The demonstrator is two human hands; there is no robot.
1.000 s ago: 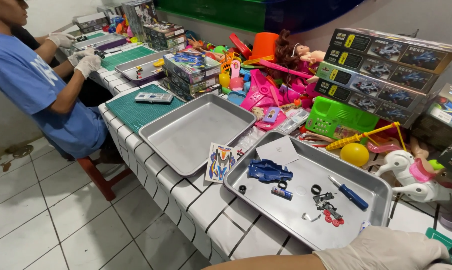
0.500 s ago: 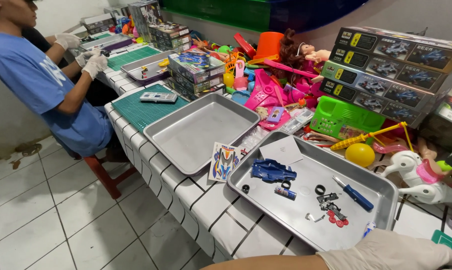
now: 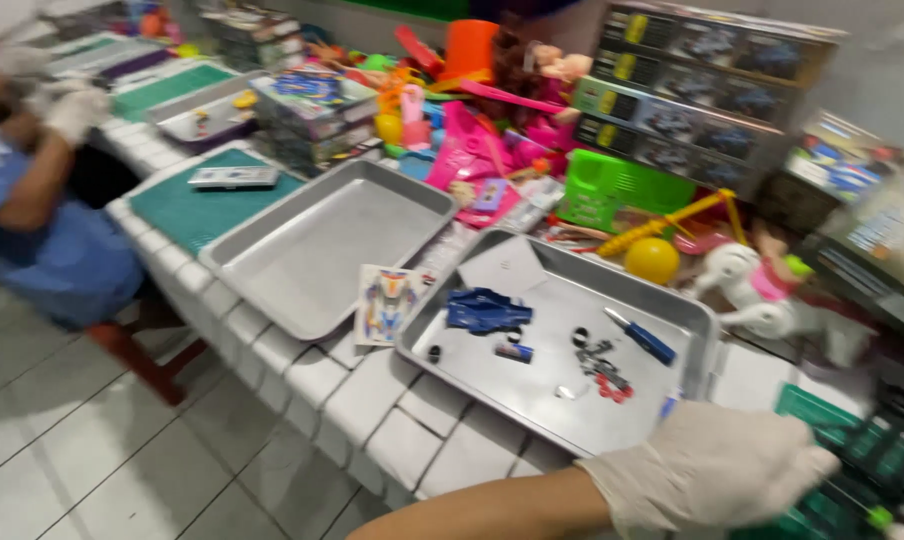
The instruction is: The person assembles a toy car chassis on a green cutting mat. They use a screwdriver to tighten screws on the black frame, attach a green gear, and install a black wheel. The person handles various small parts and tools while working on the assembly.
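Several small loose parts [image 3: 602,365] lie in the metal tray [image 3: 532,400] beside the gloved hand [image 3: 707,470], seemingly empty, whose sweep could scatter them off the worktop [image 3: 372,420].

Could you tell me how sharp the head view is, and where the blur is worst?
Head view: motion-smeared throughout; the gloved hand and the seated person at the left edge blur most, while the blue toy car body in the nearer metal tray stays recognisable.

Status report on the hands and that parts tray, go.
Gloved hand hovers at the near right corner of the parts tray, holding nothing visible. Other hand out of view. Blue car body and screwdriver lie untouched in it.
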